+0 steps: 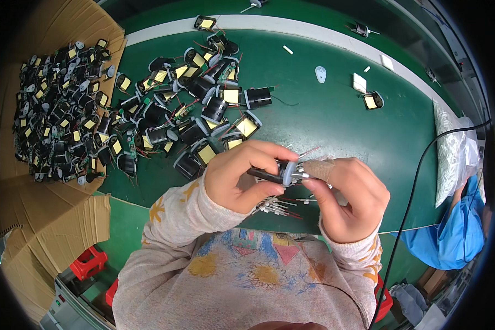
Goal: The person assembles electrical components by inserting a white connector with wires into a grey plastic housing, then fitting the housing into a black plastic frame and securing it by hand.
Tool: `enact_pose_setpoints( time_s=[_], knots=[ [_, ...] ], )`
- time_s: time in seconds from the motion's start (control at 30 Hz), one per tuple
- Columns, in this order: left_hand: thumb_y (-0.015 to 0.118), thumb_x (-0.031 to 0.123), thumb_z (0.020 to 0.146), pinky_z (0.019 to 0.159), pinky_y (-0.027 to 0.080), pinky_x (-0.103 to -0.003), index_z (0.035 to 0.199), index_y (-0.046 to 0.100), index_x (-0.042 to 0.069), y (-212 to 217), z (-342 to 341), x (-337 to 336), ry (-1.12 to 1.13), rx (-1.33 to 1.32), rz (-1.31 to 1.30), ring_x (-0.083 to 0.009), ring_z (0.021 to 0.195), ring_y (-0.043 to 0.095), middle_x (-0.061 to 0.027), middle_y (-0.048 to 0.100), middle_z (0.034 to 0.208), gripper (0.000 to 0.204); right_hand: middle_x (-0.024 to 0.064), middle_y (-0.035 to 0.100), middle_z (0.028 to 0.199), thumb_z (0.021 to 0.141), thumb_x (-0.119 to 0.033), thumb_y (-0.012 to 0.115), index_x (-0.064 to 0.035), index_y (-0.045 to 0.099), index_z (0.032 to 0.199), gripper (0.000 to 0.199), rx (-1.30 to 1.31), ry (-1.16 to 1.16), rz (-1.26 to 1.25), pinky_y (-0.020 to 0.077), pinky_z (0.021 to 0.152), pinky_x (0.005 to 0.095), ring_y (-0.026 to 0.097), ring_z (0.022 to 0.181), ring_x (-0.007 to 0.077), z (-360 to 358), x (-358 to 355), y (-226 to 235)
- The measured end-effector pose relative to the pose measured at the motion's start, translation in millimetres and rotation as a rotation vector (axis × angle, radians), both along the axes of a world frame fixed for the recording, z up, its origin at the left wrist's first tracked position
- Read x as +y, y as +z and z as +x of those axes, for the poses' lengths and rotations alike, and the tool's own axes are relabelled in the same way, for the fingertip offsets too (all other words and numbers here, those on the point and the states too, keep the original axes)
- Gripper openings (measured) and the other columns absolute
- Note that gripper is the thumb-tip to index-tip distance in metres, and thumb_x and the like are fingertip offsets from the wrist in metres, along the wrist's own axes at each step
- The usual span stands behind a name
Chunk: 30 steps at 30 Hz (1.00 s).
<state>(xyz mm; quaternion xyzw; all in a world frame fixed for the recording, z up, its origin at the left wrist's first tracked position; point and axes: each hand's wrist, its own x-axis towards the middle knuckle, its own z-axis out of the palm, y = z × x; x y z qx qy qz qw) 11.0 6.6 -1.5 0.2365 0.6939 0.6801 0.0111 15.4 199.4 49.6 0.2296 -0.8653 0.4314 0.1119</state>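
Sweatshirt point(220, 294) cropped, fingers point(270, 150) half-hiding black part point(265, 175)

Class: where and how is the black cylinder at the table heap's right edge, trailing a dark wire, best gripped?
Probably round the middle of the black cylinder, from above: it lies on its side, neighbouring pieces crowd its left end, and the dark wire trails off its right.

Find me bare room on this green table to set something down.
Widest free patch: the table beyond the right hand, between black parts on the left, a plastic bag on the right and a grey oval piece at the far side. Crowded: the left half, and beside the left hand, where thin white pieces lie.
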Motion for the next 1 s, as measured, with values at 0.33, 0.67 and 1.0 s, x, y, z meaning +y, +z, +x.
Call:
enact_pose_setpoints(
  time_s=[0.33,0.67,1.0],
  knots=[
    [0.071,0.0,0.072,0.074,0.051,-0.031,0.087,0.058,0.002,0.2,1.8,-1.6,0.174,0.268,-0.123,-0.026,0.088,0.062,-0.0143,0.062,0.099,0.02,0.0073,0.056,0.071,0.05,-0.003,0.057,0.0006,0.065,0.089,0.04,0.369,-0.034,0.229,0.045,0.051,0.0274,0.052,0.058,0.0194,3.0,-8.0,-11.6],
    [0.073,0.009,0.072,0.074,0.044,-0.032,0.085,0.061,0.004,-6.4,3.0,-5.1,0.21,0.212,-0.175,-0.0242,0.078,0.059,-0.0108,0.065,0.087,0.019,0.0065,0.052,0.072,0.048,-0.002,0.055,0.0014,0.062,0.092,0.045,0.382,0.041,0.246,0.0425,0.048,0.0275,0.049,0.059,0.0197,0.4,-8.8,-13.1],
    [0.071,0.014,0.076,0.076,0.043,-0.033,0.085,0.059,0.003,-7.4,5.5,-1.9,0.18,0.086,-0.158,-0.0249,0.078,0.058,-0.0113,0.065,0.088,0.018,0.0066,0.049,0.068,0.053,0.004,0.057,-0.0006,0.062,0.086,0.034,0.154,0.092,0.159,0.0406,0.049,0.0327,0.046,0.056,0.0238,-5.8,-10.0,-11.7]
  ],
)
